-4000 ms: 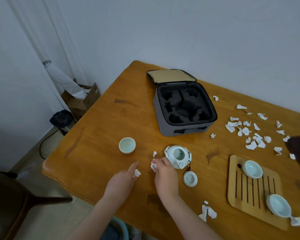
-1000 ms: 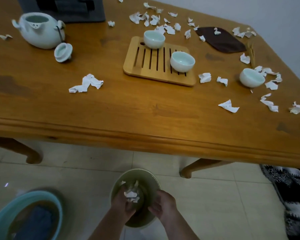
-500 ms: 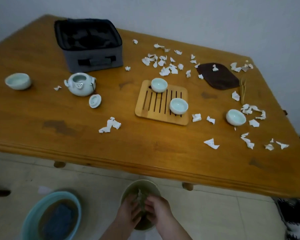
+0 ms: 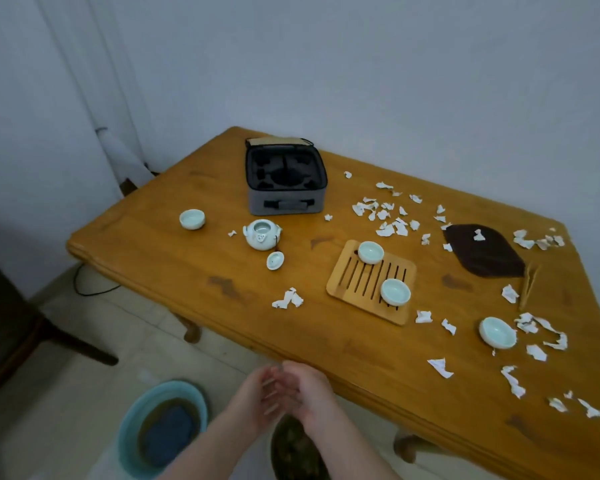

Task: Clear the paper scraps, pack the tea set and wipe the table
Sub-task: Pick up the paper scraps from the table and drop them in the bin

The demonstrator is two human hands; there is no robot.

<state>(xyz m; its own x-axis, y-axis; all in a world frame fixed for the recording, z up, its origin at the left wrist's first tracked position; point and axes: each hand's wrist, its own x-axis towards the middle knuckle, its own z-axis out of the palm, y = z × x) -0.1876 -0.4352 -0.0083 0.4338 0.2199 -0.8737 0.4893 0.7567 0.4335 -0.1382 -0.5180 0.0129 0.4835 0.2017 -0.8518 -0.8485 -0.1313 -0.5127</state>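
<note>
The handful seen over the waste bin (image 4: pixel 291 448) a second ago is gone. The left hand (image 4: pixel 252 396) and right hand (image 4: pixel 310 393) are now raised above it, fingers spread and empty, though blurred. Paper scraps (image 4: pixel 290 299) are still strewn across the table (image 4: pixel 187 271) — more gathering is needed.

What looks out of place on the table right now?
Paper scraps litter the table, mostly its right side, one on the dark cloth. The lid lies beside the teapot, not on it. The left cup and right cup stand outside the bamboo tray; the case is empty.
</note>
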